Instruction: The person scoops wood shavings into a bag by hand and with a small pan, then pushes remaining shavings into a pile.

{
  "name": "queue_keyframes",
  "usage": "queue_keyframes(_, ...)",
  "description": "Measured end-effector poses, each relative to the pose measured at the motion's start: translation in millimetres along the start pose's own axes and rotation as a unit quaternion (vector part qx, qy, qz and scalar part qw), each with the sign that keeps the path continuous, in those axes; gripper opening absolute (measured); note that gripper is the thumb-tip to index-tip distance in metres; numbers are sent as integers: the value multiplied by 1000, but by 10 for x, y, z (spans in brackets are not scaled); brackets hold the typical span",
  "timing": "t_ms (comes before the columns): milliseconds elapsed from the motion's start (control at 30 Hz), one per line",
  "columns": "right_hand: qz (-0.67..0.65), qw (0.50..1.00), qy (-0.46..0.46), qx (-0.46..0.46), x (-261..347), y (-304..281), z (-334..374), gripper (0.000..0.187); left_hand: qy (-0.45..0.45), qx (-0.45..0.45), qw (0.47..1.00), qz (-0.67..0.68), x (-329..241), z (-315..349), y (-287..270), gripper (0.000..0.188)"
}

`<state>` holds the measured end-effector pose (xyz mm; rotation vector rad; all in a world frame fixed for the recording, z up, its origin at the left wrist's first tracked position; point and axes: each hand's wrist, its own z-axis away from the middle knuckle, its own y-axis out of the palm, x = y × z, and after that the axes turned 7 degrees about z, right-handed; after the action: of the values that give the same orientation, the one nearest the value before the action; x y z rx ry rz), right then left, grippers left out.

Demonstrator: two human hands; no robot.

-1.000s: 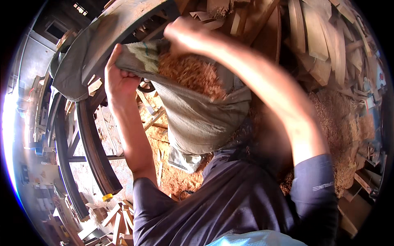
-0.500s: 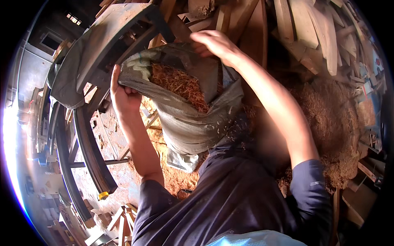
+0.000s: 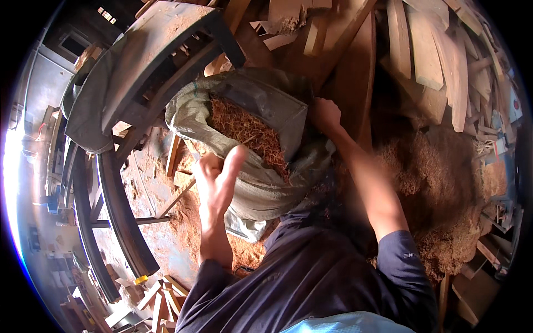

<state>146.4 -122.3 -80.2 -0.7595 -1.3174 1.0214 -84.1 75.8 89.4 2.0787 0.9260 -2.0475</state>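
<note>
A pale woven sack stands before me with its mouth gaping. Reddish-brown wood shavings show inside it, beside a smooth grey panel that lines the far right of the opening. My right hand is closed in a fist at the sack's right rim, close to the panel's corner; its fingertips are hidden. On the near left side of the sack is my left hand, thumb stretched up and apart from the bent fingers, with nothing visible between them.
Dark curved metal legs and a dusty board-topped stand rise at the left. Timber offcuts are stacked at the far right, above a large heap of sawdust. Wood strips lie at the lower left.
My left hand has left the sack's left rim and moved right and nearer to me. My right hand has come down from the far rim to the right side and closed.
</note>
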Motion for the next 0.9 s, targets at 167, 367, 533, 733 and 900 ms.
queue_keyframes(167,-329,943,16,-46,-601,63,-338,24,-67,-36,997,-1,165,-218,116,55)
queue_keyframes(367,-555,831,7,-28,55,-508,-240,15,45,-220,900,374,-200,-504,-309,30)
queue_keyframes(533,-635,764,106,38,207,-998,-379,10,87,-274,856,430,-486,-740,-630,24)
queue_keyframes(733,-546,837,-28,-4,-661,-836,-181,24,115,-102,916,370,-2,-252,-237,25)
queue_keyframes(900,19,982,-159,-100,-655,-893,62,23,77,-75,959,262,-82,108,134,16)
